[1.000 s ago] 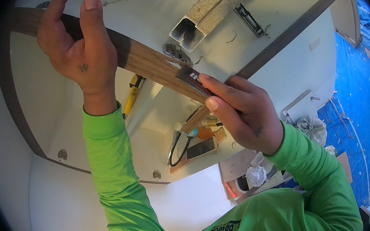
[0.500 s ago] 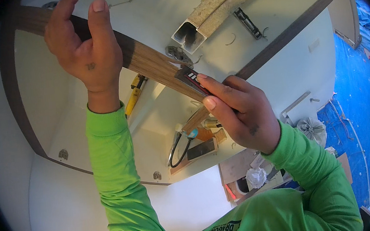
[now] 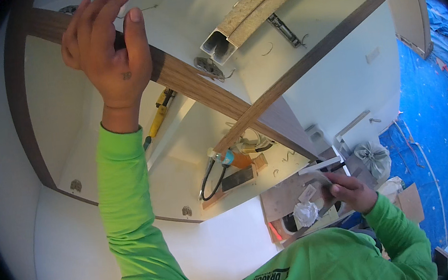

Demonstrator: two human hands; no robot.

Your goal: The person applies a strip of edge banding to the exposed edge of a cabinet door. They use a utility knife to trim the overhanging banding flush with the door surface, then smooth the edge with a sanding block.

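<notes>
My left hand point(image 3: 110, 53) lies over a brown wood-grain rail point(image 3: 197, 80) of a white cabinet at the upper left, its fingers stretched out and the thumb apart. A thin splinter sticks up from the rail near its middle. At the lower right my right hand point(image 3: 353, 192) is closed on a thin, flat scraper-like blade point(image 3: 318, 178), smeared by motion, so its exact kind does not show. That hand is apart from the rail, above a cluttered brown surface point(image 3: 278, 202).
A yellow-and-black tool point(image 3: 159, 114) lies inside the cabinet. A black cable with a blue connector point(image 3: 227, 158) sits below the rail crossing. A box-shaped beam point(image 3: 255, 13) and metal hinges point(image 3: 283, 29) are at the top. Blue sheeting point(image 3: 427, 120) covers the floor at right.
My right hand has left the rail with the flat tool, moving down and to the right. My left hand stays at the rail, its fingers more stretched out.
</notes>
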